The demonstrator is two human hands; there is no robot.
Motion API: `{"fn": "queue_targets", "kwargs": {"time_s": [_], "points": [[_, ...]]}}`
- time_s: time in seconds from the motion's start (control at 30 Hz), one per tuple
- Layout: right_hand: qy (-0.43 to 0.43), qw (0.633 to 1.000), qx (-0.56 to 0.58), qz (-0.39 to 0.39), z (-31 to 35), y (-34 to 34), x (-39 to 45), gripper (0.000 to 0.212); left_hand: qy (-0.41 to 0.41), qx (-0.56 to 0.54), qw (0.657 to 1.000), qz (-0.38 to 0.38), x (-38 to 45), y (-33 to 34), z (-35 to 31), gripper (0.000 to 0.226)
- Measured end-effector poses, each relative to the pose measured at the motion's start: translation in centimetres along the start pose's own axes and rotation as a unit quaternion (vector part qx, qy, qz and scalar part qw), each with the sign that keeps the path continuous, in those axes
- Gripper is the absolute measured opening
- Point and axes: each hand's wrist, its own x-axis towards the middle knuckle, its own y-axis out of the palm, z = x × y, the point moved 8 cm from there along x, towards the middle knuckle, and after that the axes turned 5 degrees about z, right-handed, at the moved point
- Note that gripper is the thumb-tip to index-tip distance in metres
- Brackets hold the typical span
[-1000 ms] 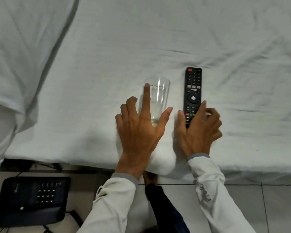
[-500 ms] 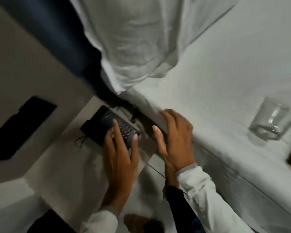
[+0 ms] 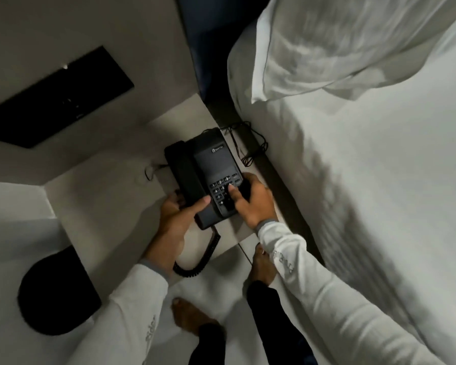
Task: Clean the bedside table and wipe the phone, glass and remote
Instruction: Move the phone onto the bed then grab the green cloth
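Both hands' fingers clasp the black plastic desk phone (image 3: 208,167) on the pale worktop (image 3: 108,185): left hand (image 3: 178,214) at seven o'clock, right hand (image 3: 253,201) at five; white-sheeted bed (image 3: 366,193) edge crowds three o'clock.

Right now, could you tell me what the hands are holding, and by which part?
Both hold the black desk phone: left hand at its near-left edge by the handset, right hand at its near-right side, thumb on the keypad.

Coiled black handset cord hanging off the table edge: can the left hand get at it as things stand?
Probably yes. The coiled black cord lies uncovered just below the left hand, though that hand is occupied gripping the black desk phone.
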Motion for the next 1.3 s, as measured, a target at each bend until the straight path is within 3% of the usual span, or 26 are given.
{"fn": "queue_targets", "kwargs": {"time_s": [0.1, 0.2, 0.4, 0.57, 0.67, 0.77, 0.97, 1.1, 1.2, 1.3], "points": [[0.033, 0.996, 0.085, -0.021, -2.3, -0.9, -2.0, 0.033, -0.037, -0.022, 0.998, 0.053, -2.3, -0.4, 0.7, 0.052], [0.027, 0.983, 0.168, -0.075, -3.4, -2.2, -4.8, 0.022, -0.017, -0.029, 0.996, 0.088, -4.6, -1.3, -1.1, 0.062], [-0.07, 0.9, 0.405, -0.144, -0.7, -6.4, -10.7, 0.032, 0.09, 0.107, 0.967, 0.211, -9.4, 0.2, -10.2, 0.079], [-0.102, 0.845, 0.454, -0.265, 1.0, -13.5, -15.2, 0.031, 0.216, 0.209, 0.901, 0.312, -12.9, 10.0, -17.9, 0.075], [-0.093, 0.804, 0.472, -0.349, 0.0, -17.9, -16.9, 0.034, 0.27, 0.239, 0.85, 0.384, -14.4, 18.7, -19.6, 0.076], [-0.077, 0.776, 0.452, -0.433, -1.7, -22.1, -17.1, 0.038, 0.318, 0.273, 0.812, 0.405, -14.7, 27.3, -20.0, 0.073], [-0.008, 0.754, 0.441, -0.487, -4.8, -27.4, -14.2, 0.047, 0.28, 0.332, 0.782, 0.447, -12.6, 37.5, -18.3, 0.047], [0.006, 0.793, 0.372, -0.482, -4.6, -28.8, -13.9, 0.059, 0.321, 0.372, 0.764, 0.418, -12.1, 38.2, -17.8, 0.05], [-0.009, 0.82, 0.246, -0.516, -2.0, -28.2, -15.0, 0.06, 0.459, 0.402, 0.748, 0.26, -13.7, 34.9, -18.7, 0.045], [-0.102, 0.859, 0.106, -0.491, 2.5, -25.5, -15.0, 0.056, 0.514, 0.384, 0.753, 0.144, -15.7, 29.0, -18.6, 0.043]]}}
